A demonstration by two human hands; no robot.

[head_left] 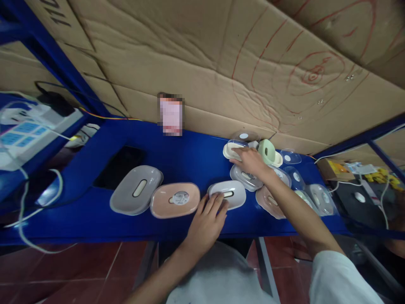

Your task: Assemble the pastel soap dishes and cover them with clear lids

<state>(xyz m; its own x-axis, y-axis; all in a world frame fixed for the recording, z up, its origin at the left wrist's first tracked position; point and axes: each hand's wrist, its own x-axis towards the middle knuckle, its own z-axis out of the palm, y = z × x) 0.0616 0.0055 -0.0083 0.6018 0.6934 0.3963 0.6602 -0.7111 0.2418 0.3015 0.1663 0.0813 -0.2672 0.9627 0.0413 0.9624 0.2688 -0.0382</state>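
My left hand (209, 215) lies over the near left edge of a white oval plastic box (236, 190) with a slot in its top. Its fingers are stretched out flat. At the back, my right hand (251, 161) has thumb and fingers round the near side of a small cream oval container (228, 150). A pink box (164, 207) bearing a round label and a larger grey box (129, 194) sit left of my left hand. Below my right hand is a clear-rimmed grey box (245, 177). A light green container (267, 151) stands just right of that hand.
Partly under my right forearm lies another pink box (265, 200). Clear lids (291, 156) and more boxes (321, 198) spread rightward. A black tablet-like slab (120, 164), a pixelated upright object (171, 116), cables and a power strip (41, 135) are farther left. Cardboard (196, 55) walls the back.
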